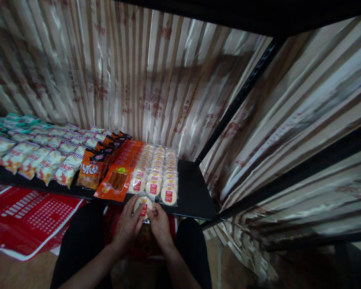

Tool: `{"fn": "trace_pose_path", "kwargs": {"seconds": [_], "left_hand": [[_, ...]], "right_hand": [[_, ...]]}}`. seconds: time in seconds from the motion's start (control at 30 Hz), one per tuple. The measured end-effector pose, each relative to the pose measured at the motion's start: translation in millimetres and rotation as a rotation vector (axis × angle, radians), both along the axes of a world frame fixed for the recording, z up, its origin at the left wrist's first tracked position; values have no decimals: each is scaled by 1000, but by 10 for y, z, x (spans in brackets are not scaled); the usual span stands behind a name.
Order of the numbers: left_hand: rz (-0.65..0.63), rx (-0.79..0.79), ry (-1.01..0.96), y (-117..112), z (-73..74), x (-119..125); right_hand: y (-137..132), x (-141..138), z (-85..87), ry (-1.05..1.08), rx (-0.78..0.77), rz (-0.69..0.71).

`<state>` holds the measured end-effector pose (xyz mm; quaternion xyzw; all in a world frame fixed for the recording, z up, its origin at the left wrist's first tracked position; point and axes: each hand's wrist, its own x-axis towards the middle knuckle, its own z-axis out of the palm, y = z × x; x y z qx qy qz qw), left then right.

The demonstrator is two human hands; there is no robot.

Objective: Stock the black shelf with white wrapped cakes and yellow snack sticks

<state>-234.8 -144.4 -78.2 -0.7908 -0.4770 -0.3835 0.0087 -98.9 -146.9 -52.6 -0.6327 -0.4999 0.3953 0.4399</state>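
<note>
I hold one round cake pack (pixel 143 206) with both hands — my left hand (pixel 128 224) and my right hand (pixel 160 225) are closed on it, low in the middle of the frame, right at the front edge of the black shelf (pixel 192 192). Three rows of the same cakes (pixel 156 170) already lie there beside the orange packs (pixel 120 172) — so most looks done. The right part of the shelf is bare, so there is room for more.

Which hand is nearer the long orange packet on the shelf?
Left. The left hand sits just below the orange packet, on the round cake packet; the right hand holds that packet's far side.
</note>
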Motion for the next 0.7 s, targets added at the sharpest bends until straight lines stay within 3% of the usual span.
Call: {"fn": "trace_pose_path", "kwargs": {"seconds": [0.3,0.7], "left_hand": [[-77,5,23,107,42,107],[-83,-22,61,213,42,200]], "right_hand": [[75,72,192,-61,29,-24],[183,103,149,-118,84,-125]]}}
